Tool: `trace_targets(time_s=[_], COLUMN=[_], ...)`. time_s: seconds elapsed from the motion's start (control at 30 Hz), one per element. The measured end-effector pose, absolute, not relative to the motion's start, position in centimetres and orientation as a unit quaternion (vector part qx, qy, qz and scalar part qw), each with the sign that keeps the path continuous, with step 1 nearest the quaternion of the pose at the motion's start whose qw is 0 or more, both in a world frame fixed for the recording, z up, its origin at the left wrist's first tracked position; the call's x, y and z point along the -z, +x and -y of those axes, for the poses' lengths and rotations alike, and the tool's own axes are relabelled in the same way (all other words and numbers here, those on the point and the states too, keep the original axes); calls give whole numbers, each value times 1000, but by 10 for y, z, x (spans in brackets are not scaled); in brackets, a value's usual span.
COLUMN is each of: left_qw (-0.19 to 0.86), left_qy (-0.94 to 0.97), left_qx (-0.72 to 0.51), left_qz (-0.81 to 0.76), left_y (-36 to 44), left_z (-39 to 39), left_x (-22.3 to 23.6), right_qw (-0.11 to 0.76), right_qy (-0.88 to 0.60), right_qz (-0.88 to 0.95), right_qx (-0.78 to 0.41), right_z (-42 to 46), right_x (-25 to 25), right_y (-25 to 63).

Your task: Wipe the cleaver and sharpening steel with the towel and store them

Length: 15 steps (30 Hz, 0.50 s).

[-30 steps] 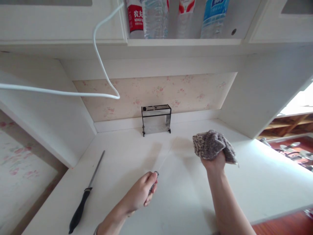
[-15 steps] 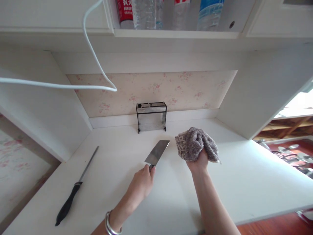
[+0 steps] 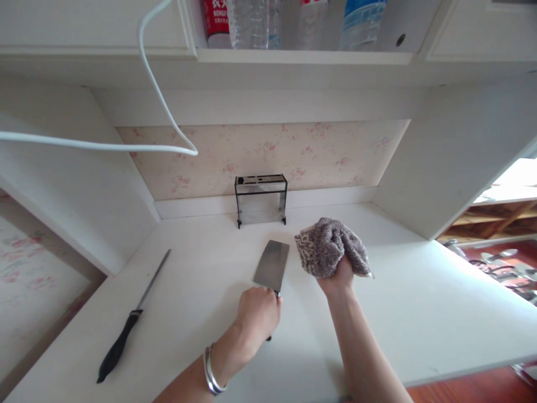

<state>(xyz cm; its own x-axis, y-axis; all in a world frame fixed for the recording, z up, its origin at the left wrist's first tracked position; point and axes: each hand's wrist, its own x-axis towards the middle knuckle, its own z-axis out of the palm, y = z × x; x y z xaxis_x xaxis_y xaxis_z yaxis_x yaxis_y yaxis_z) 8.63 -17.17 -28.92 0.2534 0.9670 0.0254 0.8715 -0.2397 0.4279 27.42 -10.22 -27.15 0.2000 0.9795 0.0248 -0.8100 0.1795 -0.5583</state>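
So the left hand [image 3: 259,314] is gripping a cleaver [image 3: 272,264] with a broad, shiny grey blade and dark handle just below centre frame, the right hand [image 3: 339,277] is bunching a fuzzy grey-brown patterned cloth [image 3: 329,246], and an open cabinet [image 3: 306,56] up top is holding plastic bottles [image 3: 251,23]

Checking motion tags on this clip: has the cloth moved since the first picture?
Yes: the cloth, held in the right hand, has shifted left, closer to the metal rack.

One cleaver [image 3: 272,265], one cloth [image 3: 327,247], one rod [image 3: 135,315], one rack [image 3: 260,180]
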Motion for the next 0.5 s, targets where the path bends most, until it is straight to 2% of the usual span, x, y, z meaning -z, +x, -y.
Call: trace_targets(time_s=[0.27, 0.5], left_qw=[232, 257], left_qy=[766, 810], left_qx=[-202, -170], left_qz=[-564, -498], left_y=[128, 101], left_z=[173, 178], left_x=[303, 275], right_qw=[719, 700], right_qy=[-256, -252], right_qz=[145, 176], right_qx=[-630, -645], right_z=[102, 106], right_x=[277, 273], right_y=[261, 255])
